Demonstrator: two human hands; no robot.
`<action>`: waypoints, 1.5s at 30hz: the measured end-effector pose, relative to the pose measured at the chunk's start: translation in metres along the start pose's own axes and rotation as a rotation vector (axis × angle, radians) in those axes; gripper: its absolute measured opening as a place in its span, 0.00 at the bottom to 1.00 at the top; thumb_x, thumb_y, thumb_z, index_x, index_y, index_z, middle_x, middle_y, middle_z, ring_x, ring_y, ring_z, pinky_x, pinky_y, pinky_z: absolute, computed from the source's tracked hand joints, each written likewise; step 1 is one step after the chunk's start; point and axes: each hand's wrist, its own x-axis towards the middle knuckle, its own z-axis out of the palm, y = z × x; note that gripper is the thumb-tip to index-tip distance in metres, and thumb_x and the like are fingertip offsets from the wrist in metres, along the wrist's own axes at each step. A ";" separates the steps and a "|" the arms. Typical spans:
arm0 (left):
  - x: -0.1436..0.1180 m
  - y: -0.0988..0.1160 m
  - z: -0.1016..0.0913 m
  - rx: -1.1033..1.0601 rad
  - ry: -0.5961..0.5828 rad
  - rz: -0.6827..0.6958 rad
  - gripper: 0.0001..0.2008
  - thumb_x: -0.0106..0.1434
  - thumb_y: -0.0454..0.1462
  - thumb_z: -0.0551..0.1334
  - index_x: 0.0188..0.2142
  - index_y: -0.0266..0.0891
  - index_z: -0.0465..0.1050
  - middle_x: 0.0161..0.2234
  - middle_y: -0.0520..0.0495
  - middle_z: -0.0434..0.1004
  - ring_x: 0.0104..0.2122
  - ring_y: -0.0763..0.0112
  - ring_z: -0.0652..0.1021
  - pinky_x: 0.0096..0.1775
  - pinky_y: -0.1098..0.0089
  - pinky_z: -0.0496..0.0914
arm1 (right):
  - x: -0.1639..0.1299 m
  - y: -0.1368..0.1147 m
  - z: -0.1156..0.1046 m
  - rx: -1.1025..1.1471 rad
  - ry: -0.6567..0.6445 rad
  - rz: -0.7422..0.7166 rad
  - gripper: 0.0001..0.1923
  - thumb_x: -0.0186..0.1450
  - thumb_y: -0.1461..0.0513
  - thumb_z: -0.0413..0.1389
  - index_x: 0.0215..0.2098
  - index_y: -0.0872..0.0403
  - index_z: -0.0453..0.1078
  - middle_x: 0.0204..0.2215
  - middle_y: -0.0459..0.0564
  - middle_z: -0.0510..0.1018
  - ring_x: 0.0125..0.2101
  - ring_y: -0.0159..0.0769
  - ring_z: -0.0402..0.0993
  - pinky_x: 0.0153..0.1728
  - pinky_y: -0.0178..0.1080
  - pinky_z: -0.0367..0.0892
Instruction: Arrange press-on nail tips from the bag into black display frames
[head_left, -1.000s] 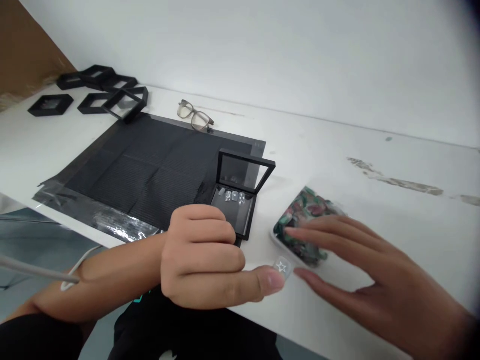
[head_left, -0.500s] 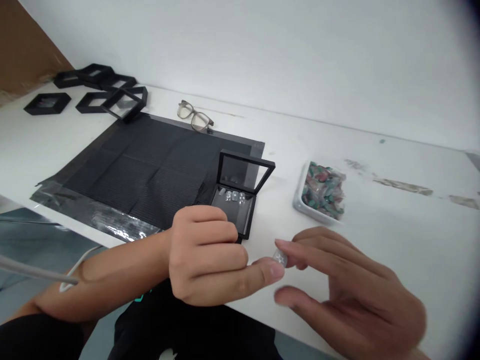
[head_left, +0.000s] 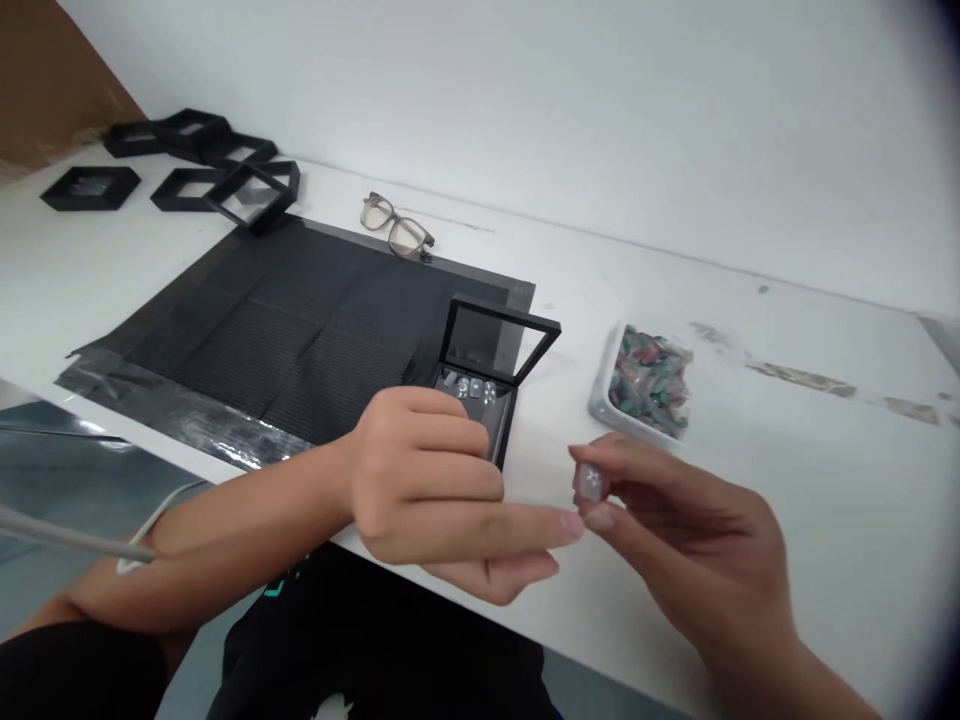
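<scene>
Between the thumb and fingers of my right hand (head_left: 675, 530) is a small grey press-on nail (head_left: 591, 482) with a white star on it. My left hand (head_left: 442, 500) has its index finger stretched towards that nail, the fingertip close to my right thumb. Its thumb is apart below, the other fingers are curled, and no object shows in it. Behind my left hand stands a black display case (head_left: 510, 430) with its clear-windowed lid raised. Several similar press-on nails (head_left: 476, 388) lie in a row inside; my hand hides the case's near part.
A black sheet (head_left: 300, 320) taped to the white table lies to the left. Glasses (head_left: 397, 226) rest behind it, and several black frame cases (head_left: 251, 195) are piled at the back left. A white tub (head_left: 600, 405) of small wrapped pieces stands on the right.
My right thumb and fingers have closed on the press-on nail, which has come away from my left fingertip. My left index finger now points straight, with the thumb showing below it.
</scene>
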 end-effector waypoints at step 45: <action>-0.032 -0.047 -0.006 0.169 -0.553 -0.567 0.19 0.70 0.52 0.57 0.40 0.48 0.83 0.33 0.50 0.83 0.41 0.63 0.75 0.39 0.62 0.60 | 0.043 0.046 0.025 -0.443 0.137 0.238 0.18 0.62 0.51 0.61 0.43 0.54 0.82 0.17 0.42 0.66 0.19 0.27 0.57 0.21 0.35 0.57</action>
